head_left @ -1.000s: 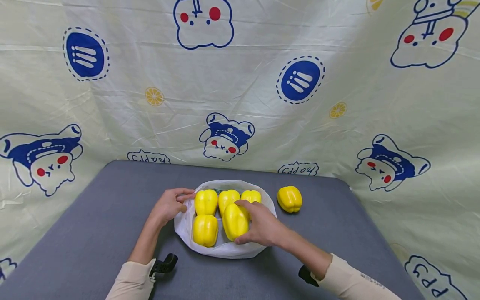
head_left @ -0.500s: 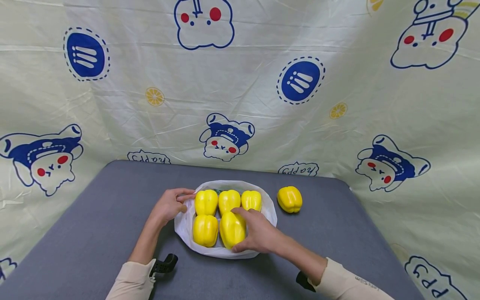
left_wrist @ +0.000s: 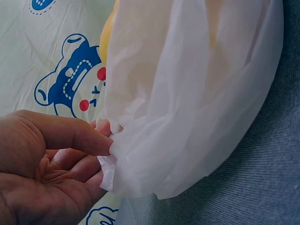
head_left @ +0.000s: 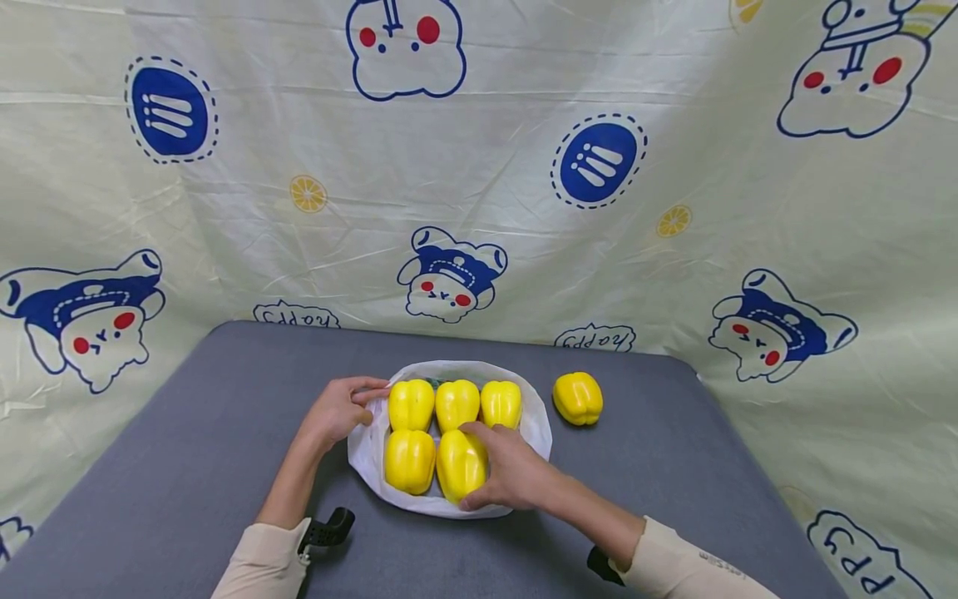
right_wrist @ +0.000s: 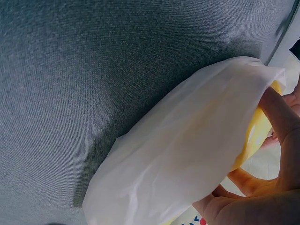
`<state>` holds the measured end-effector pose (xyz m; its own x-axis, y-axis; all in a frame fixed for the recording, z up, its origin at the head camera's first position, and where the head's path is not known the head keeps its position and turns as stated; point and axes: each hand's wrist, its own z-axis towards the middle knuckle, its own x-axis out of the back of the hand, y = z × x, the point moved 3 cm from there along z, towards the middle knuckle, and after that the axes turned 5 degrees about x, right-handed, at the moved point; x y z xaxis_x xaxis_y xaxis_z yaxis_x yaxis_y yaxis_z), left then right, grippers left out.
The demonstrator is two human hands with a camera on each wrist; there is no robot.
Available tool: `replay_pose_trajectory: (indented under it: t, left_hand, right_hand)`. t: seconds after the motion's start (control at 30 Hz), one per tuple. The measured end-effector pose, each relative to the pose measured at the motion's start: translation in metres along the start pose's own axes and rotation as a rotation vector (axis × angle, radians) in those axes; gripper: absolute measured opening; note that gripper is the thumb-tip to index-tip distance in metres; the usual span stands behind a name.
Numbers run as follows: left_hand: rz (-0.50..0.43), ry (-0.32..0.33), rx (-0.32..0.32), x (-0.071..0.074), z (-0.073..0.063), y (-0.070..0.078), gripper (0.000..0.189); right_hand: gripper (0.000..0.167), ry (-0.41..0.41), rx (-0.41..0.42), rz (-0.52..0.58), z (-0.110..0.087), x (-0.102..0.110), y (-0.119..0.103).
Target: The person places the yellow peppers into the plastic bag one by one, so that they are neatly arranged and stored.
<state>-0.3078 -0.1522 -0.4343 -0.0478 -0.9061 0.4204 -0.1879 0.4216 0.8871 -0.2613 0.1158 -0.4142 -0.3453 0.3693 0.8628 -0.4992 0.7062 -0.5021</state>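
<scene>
A white plastic bag [head_left: 367, 453], its mouth spread wide, lies on the grey table with several yellow bell peppers [head_left: 410, 462] in two rows inside it. My left hand [head_left: 335, 412] pinches the bag's left edge; in the left wrist view its thumb and fingers [left_wrist: 89, 136] hold a fold of the thin plastic. My right hand [head_left: 516, 467] grips the front-row yellow bell pepper [head_left: 460, 466] at the right, thumb on the near side and fingers over the far side. In the right wrist view that hand [right_wrist: 262, 187] reaches over the bag's rim, and the bag wall hides most of the pepper.
One more yellow bell pepper [head_left: 578, 398] lies on the table [head_left: 636, 466] to the right of the bag, near the back. Behind the table's far edge hangs a pale printed curtain [head_left: 494, 166].
My right hand has moved left and toward me, bringing its pepper down beside the front-left one. The left hand has stayed at the bag's edge.
</scene>
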Motion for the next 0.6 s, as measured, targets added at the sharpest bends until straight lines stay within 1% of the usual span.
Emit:
replay_pose_trajectory:
  t: [0.13,0.4,0.6]
  left_hand:
    - [0.004,0.002,-0.01,-0.0001,-0.0002,-0.0003,0.058]
    - [0.012,0.001,-0.007,-0.0008,0.0,-0.0008,0.058]
    - [0.012,0.004,-0.001,-0.001,0.0,-0.0003,0.058]
  right_hand:
    - [0.096,0.003,-0.001,0.007,-0.0002,-0.0015,0.0003]
    - [0.096,0.009,-0.011,0.007,0.0009,-0.003,0.0016]
    - [0.098,0.003,-0.04,0.013,0.0019,-0.005,0.0054]
